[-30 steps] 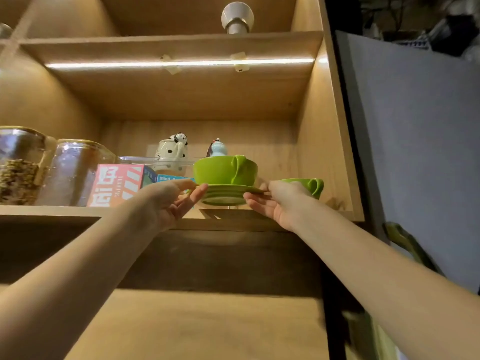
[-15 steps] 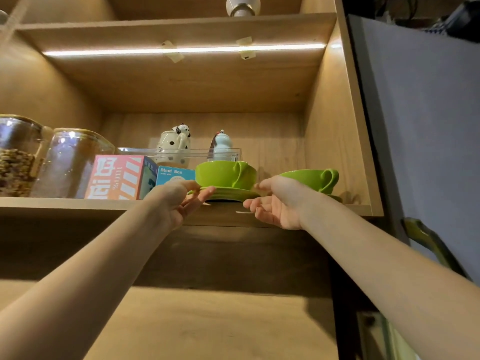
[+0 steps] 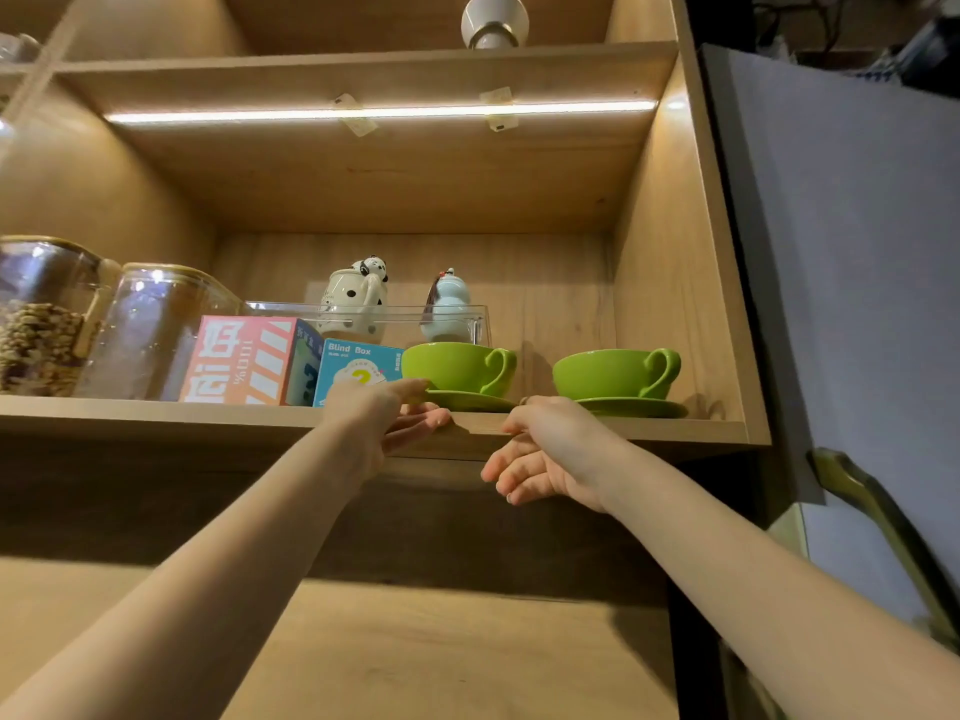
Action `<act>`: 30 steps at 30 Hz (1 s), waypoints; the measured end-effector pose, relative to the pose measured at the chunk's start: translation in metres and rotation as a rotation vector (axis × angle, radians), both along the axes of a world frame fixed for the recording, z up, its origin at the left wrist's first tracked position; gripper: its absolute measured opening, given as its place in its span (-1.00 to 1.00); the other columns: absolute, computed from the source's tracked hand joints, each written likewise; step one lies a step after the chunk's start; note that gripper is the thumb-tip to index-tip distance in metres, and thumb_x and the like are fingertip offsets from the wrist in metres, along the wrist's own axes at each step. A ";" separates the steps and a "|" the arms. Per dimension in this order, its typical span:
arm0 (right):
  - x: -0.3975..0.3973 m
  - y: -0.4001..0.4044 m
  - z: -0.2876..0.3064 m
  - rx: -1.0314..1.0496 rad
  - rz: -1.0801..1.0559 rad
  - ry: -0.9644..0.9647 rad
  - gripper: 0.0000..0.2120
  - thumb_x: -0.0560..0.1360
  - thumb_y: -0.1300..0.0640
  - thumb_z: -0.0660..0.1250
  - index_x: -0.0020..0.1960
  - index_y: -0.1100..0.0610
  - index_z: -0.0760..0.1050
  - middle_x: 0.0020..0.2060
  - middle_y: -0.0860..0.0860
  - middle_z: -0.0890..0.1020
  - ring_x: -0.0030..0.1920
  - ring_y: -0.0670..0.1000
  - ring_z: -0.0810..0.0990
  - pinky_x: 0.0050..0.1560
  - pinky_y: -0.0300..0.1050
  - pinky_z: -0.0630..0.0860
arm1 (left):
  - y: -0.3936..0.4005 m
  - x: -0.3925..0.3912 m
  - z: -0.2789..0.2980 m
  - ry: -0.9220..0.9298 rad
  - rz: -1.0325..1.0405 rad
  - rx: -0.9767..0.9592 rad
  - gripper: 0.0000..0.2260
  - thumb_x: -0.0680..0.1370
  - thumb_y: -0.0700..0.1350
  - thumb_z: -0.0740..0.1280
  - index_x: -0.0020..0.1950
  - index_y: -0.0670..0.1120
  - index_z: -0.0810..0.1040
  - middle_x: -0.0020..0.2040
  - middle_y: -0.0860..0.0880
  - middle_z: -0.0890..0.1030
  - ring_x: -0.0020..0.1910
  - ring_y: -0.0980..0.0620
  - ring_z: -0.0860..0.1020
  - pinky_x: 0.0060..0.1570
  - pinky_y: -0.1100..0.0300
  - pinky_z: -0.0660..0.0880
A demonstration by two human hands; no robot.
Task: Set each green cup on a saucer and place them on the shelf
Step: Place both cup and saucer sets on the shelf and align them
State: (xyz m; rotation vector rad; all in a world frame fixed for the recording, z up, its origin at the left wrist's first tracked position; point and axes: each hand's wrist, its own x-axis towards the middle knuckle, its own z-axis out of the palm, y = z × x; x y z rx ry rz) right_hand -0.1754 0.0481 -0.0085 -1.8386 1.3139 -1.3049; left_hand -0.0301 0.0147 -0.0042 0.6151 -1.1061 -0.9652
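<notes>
Two green cups stand on green saucers on the wooden shelf (image 3: 156,415). The left cup (image 3: 452,367) sits on its saucer (image 3: 470,401) near the shelf's front edge. The right cup (image 3: 613,374) sits on its saucer (image 3: 631,406) close to the cabinet's right wall. My left hand (image 3: 382,420) is at the shelf edge, fingers apart, its fingertips at the left saucer's rim. My right hand (image 3: 545,452) hangs just below the shelf edge, between the two saucers, fingers loosely spread and holding nothing.
Left of the cups stand a blue box (image 3: 356,371), a pink box (image 3: 244,358) and two glass jars (image 3: 150,330). A clear tray (image 3: 483,317) with two ceramic figures sits behind. A grey cabinet door (image 3: 841,252) hangs open at the right.
The left cup and saucer have been lowered onto the shelf. My right hand has let go and dropped below the shelf edge. My left hand has loosened at the saucer's rim.
</notes>
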 end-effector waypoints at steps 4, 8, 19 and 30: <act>-0.004 0.001 0.001 -0.006 0.017 0.013 -0.84 0.57 0.20 0.06 0.13 0.21 0.26 -0.34 0.19 0.56 -0.51 0.01 0.54 -0.54 -0.23 0.52 | -0.008 0.003 -0.001 -0.302 0.268 -0.157 -0.75 0.49 -0.09 0.32 -0.29 -0.16 0.32 -0.38 -0.15 0.52 -0.71 0.15 0.49 -0.67 0.36 0.44; -0.004 0.003 0.001 0.014 -0.018 0.075 -0.89 0.58 0.18 0.08 0.07 0.19 0.26 -0.30 0.20 0.55 -0.44 0.03 0.53 -0.46 -0.20 0.51 | -0.019 0.002 -0.006 -0.492 0.587 -0.325 -0.68 0.49 0.03 0.29 -0.35 -0.15 0.37 -0.46 -0.09 0.50 -0.74 0.22 0.44 -0.71 0.44 0.37; -0.013 0.007 0.030 -0.616 -0.327 0.201 -0.66 0.53 0.14 0.23 0.27 0.25 0.40 -0.39 0.05 0.55 -0.50 -0.05 0.56 -0.53 -0.29 0.53 | -0.024 0.007 -0.024 -0.505 0.977 -0.619 -0.72 0.55 -0.09 0.15 0.12 -0.22 0.51 0.17 -0.22 0.50 0.10 -0.02 0.44 0.15 0.03 0.42; -0.004 -0.018 0.040 -0.627 -0.276 0.172 -0.80 0.46 0.20 0.34 0.05 0.27 0.55 -0.21 0.17 0.66 -0.30 0.03 0.63 -0.30 -0.17 0.60 | -0.051 0.006 -0.055 -0.848 0.974 -0.688 -0.29 0.39 0.28 -0.19 0.46 0.00 0.14 0.47 -0.01 0.28 0.47 0.06 0.15 0.39 0.23 -0.20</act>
